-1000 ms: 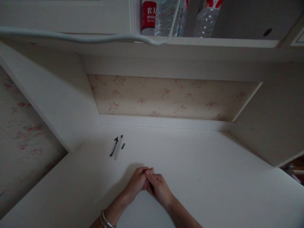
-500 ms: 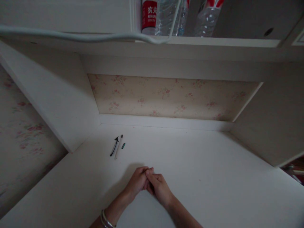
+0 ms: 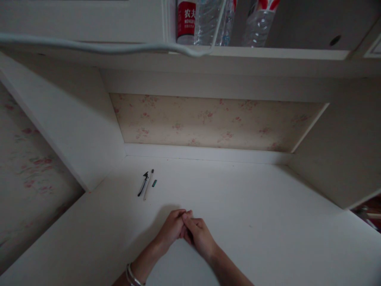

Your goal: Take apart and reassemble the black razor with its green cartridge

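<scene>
My left hand (image 3: 172, 227) and my right hand (image 3: 201, 235) are clasped together above the white desk (image 3: 262, 206). Their fingers are folded into each other, with the right thumb lying over the left fingers. Both are closed, and I see no object between them, though the inside of the clasp is hidden. Silver bangles (image 3: 133, 275) circle the left wrist. Beyond the hands, to the left, lie a slim black-and-clear tool (image 3: 143, 184) with a dark angled head, a thin pale stick (image 3: 148, 186) with a dark tip, and a small dark green piece (image 3: 154, 183).
Overhead, a shelf (image 3: 262, 51) holds a red-labelled bottle (image 3: 186, 20) and other clear plastic bottles (image 3: 259, 28). A pale cable (image 3: 119, 48) hangs across its front. Side panels (image 3: 80, 131) flank the desk, and flowered wallpaper (image 3: 208, 121) covers the back.
The view has shifted very slightly. My hands stay clasped in the same place, and the small items on the desk have not moved.
</scene>
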The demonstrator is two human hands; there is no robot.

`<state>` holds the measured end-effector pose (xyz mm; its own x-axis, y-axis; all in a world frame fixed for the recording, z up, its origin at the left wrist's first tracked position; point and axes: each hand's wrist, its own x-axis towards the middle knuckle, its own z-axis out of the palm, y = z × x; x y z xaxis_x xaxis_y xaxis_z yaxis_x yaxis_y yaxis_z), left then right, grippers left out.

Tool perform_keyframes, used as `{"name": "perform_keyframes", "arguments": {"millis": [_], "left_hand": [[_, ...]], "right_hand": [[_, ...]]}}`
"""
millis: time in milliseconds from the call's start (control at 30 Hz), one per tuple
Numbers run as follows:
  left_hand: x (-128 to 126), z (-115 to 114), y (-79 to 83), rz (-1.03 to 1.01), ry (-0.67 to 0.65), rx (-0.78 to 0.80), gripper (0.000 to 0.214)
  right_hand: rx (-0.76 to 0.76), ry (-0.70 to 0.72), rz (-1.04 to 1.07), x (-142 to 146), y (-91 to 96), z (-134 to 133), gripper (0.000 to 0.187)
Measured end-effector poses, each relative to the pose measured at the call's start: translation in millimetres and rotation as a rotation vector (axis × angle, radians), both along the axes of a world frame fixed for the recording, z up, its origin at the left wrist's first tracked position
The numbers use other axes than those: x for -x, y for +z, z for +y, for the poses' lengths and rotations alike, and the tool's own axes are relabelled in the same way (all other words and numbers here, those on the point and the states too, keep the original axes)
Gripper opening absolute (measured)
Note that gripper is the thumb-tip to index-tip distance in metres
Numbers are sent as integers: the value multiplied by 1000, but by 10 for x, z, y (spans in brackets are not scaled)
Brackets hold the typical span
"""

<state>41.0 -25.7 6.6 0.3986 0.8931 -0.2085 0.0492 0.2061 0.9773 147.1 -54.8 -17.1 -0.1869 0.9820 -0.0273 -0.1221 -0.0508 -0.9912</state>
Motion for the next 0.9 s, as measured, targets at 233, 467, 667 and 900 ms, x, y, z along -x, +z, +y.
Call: {"name": "perform_keyframes", "arguments": {"millis": [233,467,667,900], "left_hand": [[-2,9,2,-29,3,-2,40],[2,13,-30,-7,1,-1,39],[5,5,-4,-6,-6,5,39],[10,5,-13,-5,-7,21,40]], "right_hand": [[-10,10,15,6,-58,8,68],[-20,8,27,5,-10,7,67],[-28,15,35,9,1,3,67],[-23,20,45,-2,-37,20,66]]}}
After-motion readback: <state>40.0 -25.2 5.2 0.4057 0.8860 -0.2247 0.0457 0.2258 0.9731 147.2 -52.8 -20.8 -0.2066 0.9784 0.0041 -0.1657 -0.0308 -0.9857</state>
